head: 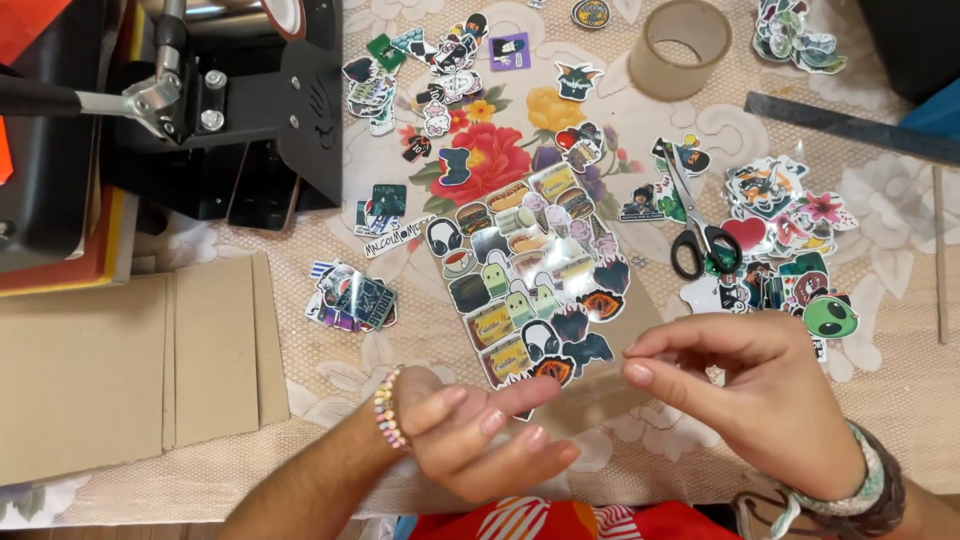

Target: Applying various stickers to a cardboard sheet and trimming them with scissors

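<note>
Glossy multicoloured sticker sheet (528,280) mid-table, loose stickers (785,215) around

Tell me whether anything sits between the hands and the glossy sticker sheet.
Nothing visible does. The left hand and right hand hover at the near end of the sticker sheet; the scissors lie off to its right.

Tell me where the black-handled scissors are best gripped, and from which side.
Grip the scissors by the two black loops, coming from the person's own side: the loops lie nearest the right hand, while the closed blades point away toward the tape roll.
</note>
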